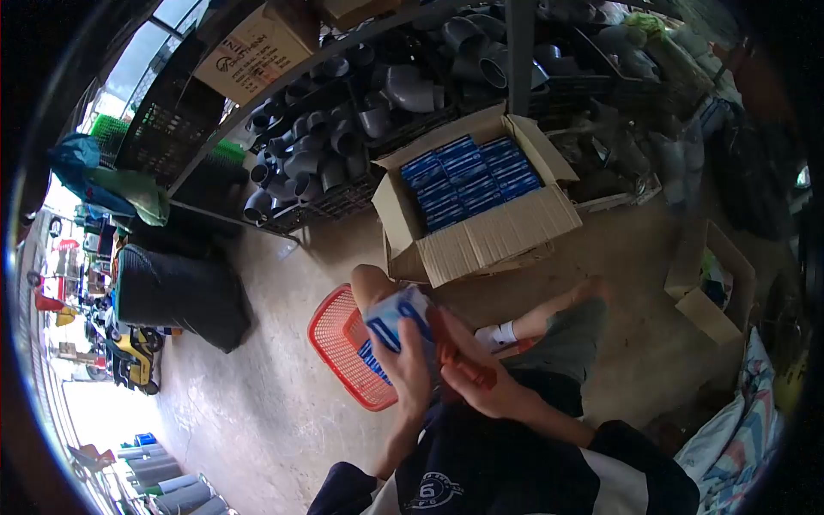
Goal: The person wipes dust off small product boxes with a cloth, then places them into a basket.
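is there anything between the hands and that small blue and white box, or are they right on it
Nothing visible stands between them. The left hand grips the small blue and white box directly, and the right hand, holding a red tool, is up against its side. The red basket lies beneath, not in the way.

Matt brown cardboard box (506, 236), center frame; glossy blue-and-white printed packet (396, 318) in the hands; red plastic mesh basket (339, 343); grey smooth plastic pipe fittings (343, 129), upper shelf; rough concrete floor (257, 403).
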A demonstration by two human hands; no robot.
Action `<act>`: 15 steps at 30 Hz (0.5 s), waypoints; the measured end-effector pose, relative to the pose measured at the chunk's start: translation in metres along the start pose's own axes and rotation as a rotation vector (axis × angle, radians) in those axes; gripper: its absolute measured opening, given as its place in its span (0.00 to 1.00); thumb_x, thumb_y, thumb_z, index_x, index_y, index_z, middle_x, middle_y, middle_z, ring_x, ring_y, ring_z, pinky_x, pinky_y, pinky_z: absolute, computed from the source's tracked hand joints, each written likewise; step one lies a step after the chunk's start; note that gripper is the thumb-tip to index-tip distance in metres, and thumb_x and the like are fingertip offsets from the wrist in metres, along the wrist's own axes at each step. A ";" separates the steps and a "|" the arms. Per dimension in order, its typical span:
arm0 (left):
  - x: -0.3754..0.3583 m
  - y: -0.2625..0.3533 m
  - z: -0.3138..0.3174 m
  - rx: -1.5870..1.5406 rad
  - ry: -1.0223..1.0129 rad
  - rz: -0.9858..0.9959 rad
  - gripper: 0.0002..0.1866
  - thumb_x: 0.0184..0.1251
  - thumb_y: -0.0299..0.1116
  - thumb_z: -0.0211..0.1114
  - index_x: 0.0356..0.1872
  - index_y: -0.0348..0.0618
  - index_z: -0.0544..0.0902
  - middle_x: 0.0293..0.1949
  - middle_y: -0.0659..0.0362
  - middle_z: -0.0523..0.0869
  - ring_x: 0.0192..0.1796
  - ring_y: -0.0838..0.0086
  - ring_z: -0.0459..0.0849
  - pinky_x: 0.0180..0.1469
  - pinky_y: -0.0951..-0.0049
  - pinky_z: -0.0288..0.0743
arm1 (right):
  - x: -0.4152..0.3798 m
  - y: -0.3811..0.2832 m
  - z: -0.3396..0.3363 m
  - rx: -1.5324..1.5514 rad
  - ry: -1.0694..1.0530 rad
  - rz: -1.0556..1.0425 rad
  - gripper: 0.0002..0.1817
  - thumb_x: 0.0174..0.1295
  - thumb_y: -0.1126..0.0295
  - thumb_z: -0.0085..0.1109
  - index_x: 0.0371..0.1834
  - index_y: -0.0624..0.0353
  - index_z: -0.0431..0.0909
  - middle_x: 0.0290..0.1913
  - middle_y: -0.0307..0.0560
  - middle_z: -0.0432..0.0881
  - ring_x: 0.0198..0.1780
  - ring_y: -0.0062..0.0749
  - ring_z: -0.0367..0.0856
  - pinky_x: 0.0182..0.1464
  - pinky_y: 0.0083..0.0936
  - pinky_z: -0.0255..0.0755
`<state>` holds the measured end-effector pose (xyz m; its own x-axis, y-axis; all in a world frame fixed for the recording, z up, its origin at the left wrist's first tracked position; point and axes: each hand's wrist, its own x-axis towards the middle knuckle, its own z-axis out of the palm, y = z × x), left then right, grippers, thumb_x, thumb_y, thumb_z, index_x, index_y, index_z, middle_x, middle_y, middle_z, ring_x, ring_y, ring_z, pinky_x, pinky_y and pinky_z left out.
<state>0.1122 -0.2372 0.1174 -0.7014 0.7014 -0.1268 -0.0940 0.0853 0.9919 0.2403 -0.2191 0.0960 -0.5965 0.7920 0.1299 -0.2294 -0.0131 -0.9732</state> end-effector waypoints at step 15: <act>-0.002 0.005 0.019 0.130 -0.166 0.181 0.30 0.77 0.41 0.51 0.75 0.38 0.61 0.64 0.47 0.72 0.64 0.63 0.73 0.66 0.65 0.67 | -0.003 0.006 -0.016 0.053 0.170 0.026 0.33 0.74 0.63 0.56 0.78 0.59 0.58 0.76 0.55 0.63 0.78 0.37 0.59 0.77 0.37 0.52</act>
<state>0.1264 -0.2245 0.1229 -0.5722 0.8189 0.0449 0.1214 0.0304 0.9921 0.2533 -0.2115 0.0867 -0.4648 0.8829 0.0668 -0.2591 -0.0635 -0.9638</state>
